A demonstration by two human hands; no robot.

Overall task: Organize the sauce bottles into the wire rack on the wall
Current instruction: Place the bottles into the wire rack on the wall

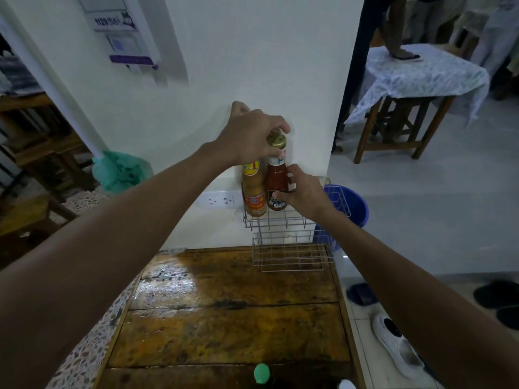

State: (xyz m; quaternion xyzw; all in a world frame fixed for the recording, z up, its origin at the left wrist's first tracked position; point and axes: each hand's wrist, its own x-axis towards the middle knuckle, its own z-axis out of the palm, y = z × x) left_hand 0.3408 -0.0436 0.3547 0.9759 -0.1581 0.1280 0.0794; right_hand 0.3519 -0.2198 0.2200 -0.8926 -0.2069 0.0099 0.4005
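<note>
A two-tier wire rack (286, 223) hangs on the white wall above a wooden table (230, 313). In its upper tier stand an orange-yellow sauce bottle (254, 192) on the left and a red sauce bottle (276, 181) with a gold cap beside it. My left hand (250, 136) curls over the tops of both bottles, fingers round the gold cap. My right hand (304, 192) grips the red bottle's body from the right. The lower tier (292, 256) holds nothing. A green bottle cap (262, 373) and a white cap (346, 384) show at the table's near edge.
A wall socket (216, 199) sits left of the rack. A blue bucket (346, 206) stands on the floor behind the rack. Shoes (398, 346) lie on the tiles to the right. A cloth-covered wooden stool (407, 80) stands farther back; a green bag (120, 169) hangs at the left.
</note>
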